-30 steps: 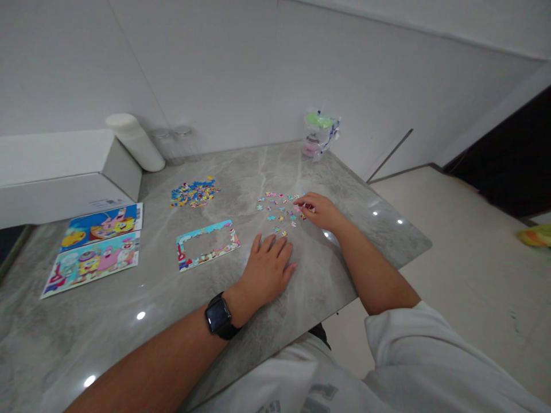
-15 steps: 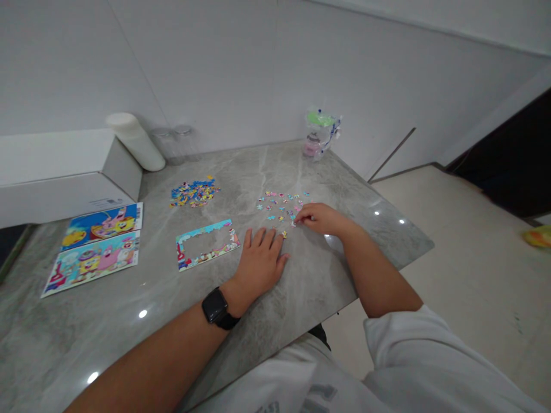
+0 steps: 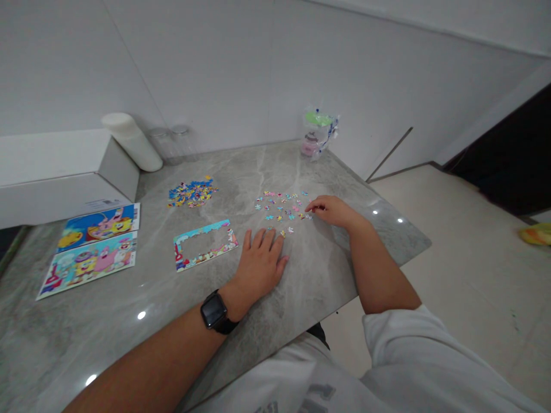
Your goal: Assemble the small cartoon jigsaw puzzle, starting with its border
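My left hand lies flat on the table with its fingers spread, a black watch on the wrist. By its fingertips are a yellowish puzzle piece and a partly covered blue one. My right hand is closed, thumb and fingertips down on a small puzzle piece at the right edge of the scattered pieces. Left of my left hand lies a puzzle frame, its border assembled and its middle open to the grey tabletop.
A heap of mostly blue and yellow pieces sits farther back. Two cartoon picture sheets lie at the left before a white box. A white bottle, clear cups and a bagged pink-and-green container stand along the wall.
My right hand has moved right and slightly away from me, leaving a pale piece lying near my left fingertips. My left hand stays in place. The view has shifted slightly.
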A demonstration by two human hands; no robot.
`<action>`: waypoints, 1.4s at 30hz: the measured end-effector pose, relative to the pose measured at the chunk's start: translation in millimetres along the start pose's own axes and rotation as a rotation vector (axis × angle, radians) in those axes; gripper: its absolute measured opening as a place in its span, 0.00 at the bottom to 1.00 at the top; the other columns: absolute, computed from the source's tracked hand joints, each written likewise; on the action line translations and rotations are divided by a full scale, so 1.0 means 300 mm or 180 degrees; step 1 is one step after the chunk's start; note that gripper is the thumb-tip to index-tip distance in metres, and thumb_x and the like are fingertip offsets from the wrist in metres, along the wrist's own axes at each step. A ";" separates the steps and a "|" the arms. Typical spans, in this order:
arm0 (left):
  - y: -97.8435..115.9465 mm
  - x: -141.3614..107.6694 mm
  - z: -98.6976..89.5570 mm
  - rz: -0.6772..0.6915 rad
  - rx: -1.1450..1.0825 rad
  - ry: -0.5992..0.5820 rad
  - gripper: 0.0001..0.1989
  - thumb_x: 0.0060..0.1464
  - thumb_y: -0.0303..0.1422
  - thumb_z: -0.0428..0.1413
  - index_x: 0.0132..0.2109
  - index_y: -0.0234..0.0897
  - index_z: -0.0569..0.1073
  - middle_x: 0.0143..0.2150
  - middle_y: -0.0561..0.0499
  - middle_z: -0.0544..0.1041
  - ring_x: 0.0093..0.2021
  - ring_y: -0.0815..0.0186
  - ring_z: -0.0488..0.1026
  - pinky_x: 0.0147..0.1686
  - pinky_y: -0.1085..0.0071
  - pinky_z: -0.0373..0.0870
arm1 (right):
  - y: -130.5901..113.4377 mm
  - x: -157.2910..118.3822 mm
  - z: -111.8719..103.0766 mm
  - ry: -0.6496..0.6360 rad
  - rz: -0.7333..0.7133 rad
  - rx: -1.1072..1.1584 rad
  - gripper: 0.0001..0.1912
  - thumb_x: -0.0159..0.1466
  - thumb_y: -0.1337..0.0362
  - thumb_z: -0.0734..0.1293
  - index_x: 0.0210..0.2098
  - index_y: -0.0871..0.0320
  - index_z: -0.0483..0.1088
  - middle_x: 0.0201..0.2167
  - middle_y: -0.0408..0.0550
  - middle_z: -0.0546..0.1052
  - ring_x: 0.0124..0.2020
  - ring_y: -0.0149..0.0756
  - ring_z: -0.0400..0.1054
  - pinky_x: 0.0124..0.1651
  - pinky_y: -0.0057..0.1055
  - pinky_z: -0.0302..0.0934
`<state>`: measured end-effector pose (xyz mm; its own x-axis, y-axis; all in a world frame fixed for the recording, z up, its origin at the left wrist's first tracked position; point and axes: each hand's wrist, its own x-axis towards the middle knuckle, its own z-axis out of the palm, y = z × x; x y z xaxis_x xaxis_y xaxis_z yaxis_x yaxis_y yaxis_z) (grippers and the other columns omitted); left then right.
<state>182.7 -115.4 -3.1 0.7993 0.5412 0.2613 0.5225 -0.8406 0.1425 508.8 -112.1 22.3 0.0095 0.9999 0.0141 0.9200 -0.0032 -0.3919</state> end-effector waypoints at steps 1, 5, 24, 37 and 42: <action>0.001 -0.001 0.001 0.0011 -0.0015 -0.0004 0.24 0.71 0.43 0.52 0.67 0.39 0.72 0.72 0.39 0.70 0.72 0.44 0.63 0.75 0.36 0.50 | -0.010 -0.001 0.004 -0.0066 -0.0088 0.0002 0.20 0.64 0.74 0.64 0.44 0.52 0.86 0.43 0.47 0.85 0.44 0.39 0.78 0.51 0.33 0.68; 0.002 -0.002 0.004 0.0039 -0.0042 -0.0018 0.24 0.71 0.43 0.52 0.68 0.39 0.71 0.72 0.40 0.70 0.72 0.45 0.63 0.75 0.36 0.48 | -0.044 -0.004 0.015 -0.0349 -0.0385 0.0113 0.21 0.62 0.76 0.64 0.40 0.50 0.86 0.41 0.45 0.85 0.43 0.38 0.77 0.52 0.33 0.68; 0.002 0.001 -0.005 0.0116 -0.0145 -0.0054 0.23 0.71 0.42 0.52 0.67 0.40 0.71 0.71 0.41 0.71 0.71 0.47 0.64 0.75 0.38 0.50 | 0.024 -0.026 -0.008 -0.0205 0.0275 0.0039 0.13 0.65 0.68 0.68 0.45 0.53 0.84 0.39 0.47 0.85 0.38 0.38 0.77 0.44 0.31 0.68; 0.000 0.004 -0.005 0.0097 -0.0154 -0.0100 0.23 0.71 0.42 0.53 0.67 0.39 0.71 0.71 0.40 0.71 0.71 0.46 0.64 0.74 0.37 0.52 | 0.035 -0.035 -0.020 -0.0217 0.0398 0.0014 0.17 0.65 0.68 0.67 0.51 0.54 0.81 0.38 0.47 0.85 0.36 0.37 0.76 0.41 0.30 0.66; -0.002 0.004 -0.006 0.0094 -0.0156 -0.0119 0.23 0.71 0.42 0.53 0.68 0.39 0.70 0.71 0.41 0.71 0.72 0.46 0.64 0.74 0.36 0.51 | 0.053 -0.031 -0.013 -0.0220 0.0433 -0.0160 0.17 0.63 0.69 0.68 0.49 0.53 0.82 0.37 0.46 0.85 0.36 0.36 0.76 0.40 0.29 0.65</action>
<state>183.0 -114.3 -1.2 0.8252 0.5157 0.2304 0.4841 -0.8559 0.1820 524.9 -121.4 19.3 0.1099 0.9889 -0.0999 0.9306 -0.1377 -0.3392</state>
